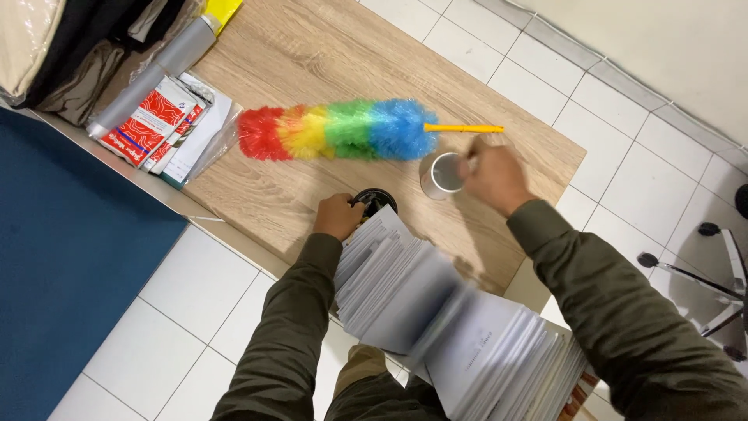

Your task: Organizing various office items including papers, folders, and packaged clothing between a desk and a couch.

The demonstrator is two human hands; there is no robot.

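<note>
The grey cup (441, 175) stands upright on the wooden tabletop (312, 54), near its right edge and just below the yellow handle (464, 128) of a rainbow duster (336, 130). The right hand (494, 178) is at the cup's right side, fingers curled toward the rim and touching it; motion blur there, so cannot tell if it really grips the cup or only rests against it. The left hand (338, 216) sits to the lower left, w/ fingers closed in a loose fist round the top of a small black round object (376, 203), which stands on the table just left of the cup but apart from it. A thick stack of white paper sheets (436, 320) fans out from btwn the two arms toward the bottom right, its upper corner touching the black object; the middle sheets are blurred. Both arms wear dark olive sleeves (615, 312). The duster lies flat across the table, red end left, then yellow, green, blue, handle pointing right. At the table's left edge lie red-and-white packets (148, 121) in clear wrap, w/ a grey tube (160, 70) beside them. Blue carpet (54, 257) at left, white floor tiles (623, 117) elsewhere, and a chair base (713, 269) w/ castors at far right.
</note>
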